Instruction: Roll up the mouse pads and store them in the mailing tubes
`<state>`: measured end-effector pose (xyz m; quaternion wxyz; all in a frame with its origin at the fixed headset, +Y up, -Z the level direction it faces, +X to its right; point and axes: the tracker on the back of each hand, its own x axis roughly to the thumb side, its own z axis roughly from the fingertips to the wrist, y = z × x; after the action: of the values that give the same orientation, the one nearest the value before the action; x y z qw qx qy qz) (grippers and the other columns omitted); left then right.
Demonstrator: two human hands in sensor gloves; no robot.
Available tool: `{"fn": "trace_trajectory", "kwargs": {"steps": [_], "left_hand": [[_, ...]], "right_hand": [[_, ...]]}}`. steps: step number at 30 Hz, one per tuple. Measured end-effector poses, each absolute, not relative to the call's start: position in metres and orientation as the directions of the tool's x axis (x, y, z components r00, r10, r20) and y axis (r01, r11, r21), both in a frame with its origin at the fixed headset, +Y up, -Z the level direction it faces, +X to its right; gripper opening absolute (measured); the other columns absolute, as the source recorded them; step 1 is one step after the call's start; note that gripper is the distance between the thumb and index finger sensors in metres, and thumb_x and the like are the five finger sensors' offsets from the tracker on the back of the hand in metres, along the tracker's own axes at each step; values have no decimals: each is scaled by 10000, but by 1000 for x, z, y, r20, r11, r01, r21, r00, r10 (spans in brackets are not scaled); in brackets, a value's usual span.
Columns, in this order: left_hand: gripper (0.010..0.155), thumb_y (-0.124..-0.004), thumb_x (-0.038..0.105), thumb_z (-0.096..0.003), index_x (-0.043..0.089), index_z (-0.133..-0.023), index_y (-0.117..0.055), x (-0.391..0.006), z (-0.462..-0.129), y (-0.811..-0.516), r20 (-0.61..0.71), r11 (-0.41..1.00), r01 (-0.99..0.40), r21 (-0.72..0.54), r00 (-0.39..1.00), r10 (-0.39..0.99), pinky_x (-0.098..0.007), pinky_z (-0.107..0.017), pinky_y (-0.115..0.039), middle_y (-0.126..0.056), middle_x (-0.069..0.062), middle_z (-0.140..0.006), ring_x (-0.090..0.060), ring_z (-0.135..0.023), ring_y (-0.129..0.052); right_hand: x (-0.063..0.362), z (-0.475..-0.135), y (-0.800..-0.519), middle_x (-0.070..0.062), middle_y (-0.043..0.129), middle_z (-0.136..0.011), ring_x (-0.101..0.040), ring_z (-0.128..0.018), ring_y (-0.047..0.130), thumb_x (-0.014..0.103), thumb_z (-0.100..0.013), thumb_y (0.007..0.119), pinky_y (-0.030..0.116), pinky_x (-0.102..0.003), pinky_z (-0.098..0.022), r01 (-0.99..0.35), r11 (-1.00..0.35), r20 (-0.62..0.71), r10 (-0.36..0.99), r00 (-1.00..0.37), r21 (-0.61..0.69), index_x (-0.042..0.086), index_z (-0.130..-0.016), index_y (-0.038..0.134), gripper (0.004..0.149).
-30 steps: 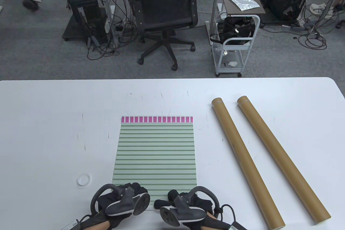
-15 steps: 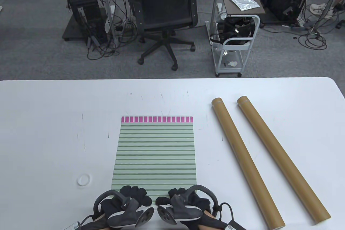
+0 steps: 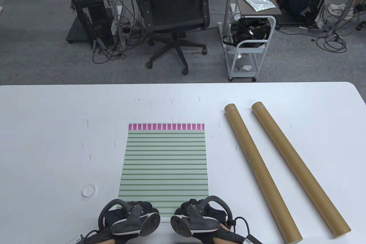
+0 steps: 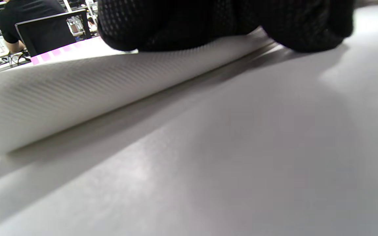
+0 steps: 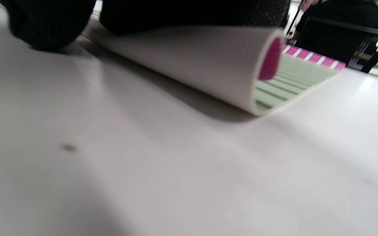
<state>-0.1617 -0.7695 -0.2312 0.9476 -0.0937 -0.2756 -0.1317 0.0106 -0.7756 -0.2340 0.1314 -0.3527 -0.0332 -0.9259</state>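
Both hands work the near edge of the green-striped rectangular mouse pad with a magenta-checked far border [image 3: 165, 164], which lies flat on the white bench [image 3: 43, 129] near its middle. The left hand [image 3: 130, 216] has its gloved fingers [image 4: 182, 23] curled over the top of the pad's rolled near end, with the white textured underside facing out. The right hand [image 3: 197, 215] grips the same roll, fingers [image 5: 189, 13] curved over it and a fingertip resting on the bench just beside it; the roll's open end shows magenta inside. Right of the pad, apart from it, two long brown cardboard mailing tubes [image 3: 261, 169] lie side by side at a slant. A small white ring [image 3: 88, 191] sits left of the pad, near the left hand. Beyond the bench stand a black mesh office chair [image 3: 174, 12] and a white trolley [image 3: 248, 41].
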Motion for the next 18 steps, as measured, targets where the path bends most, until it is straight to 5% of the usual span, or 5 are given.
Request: {"fn": "trace_trajectory", "kwargs": {"steps": [6, 14, 18], "left_hand": [[493, -786, 523, -354, 425, -833, -732, -159, -228, -768, 535, 944, 327, -38, 805, -257, -217, -518, -860, -884, 142, -784, -55, -578, -971], [435, -712, 488, -424, 395, -847, -744, -167, -236, -766, 549, 951, 264, -163, 825, -135, -290, -684, -790, -875, 139, -793, -94, -772, -916], [431, -697, 496, -413, 384, -822, -771, -172, -238, -765, 536, 955, 241, -175, 837, -113, -234, -537, -853, -906, 128, -709, -80, -628, -964]], "right_hand": [[13, -237, -778, 55, 750, -846, -196, -686, 818, 412, -402, 723, 720, -434, -626, 253, -967, 646, -191, -739, 4, 334, -871, 631, 484], [10, -238, -770, 59, 895, -705, -129, -554, 945, 363, -392, 719, 830, -343, -499, 222, -974, 628, -200, -752, -45, 324, -796, 773, 410], [15, -245, -770, 55, 916, -647, -111, -461, 964, 374, -385, 730, 875, -276, -371, 168, -985, 569, -117, -814, 38, 315, -811, 773, 433]]}}
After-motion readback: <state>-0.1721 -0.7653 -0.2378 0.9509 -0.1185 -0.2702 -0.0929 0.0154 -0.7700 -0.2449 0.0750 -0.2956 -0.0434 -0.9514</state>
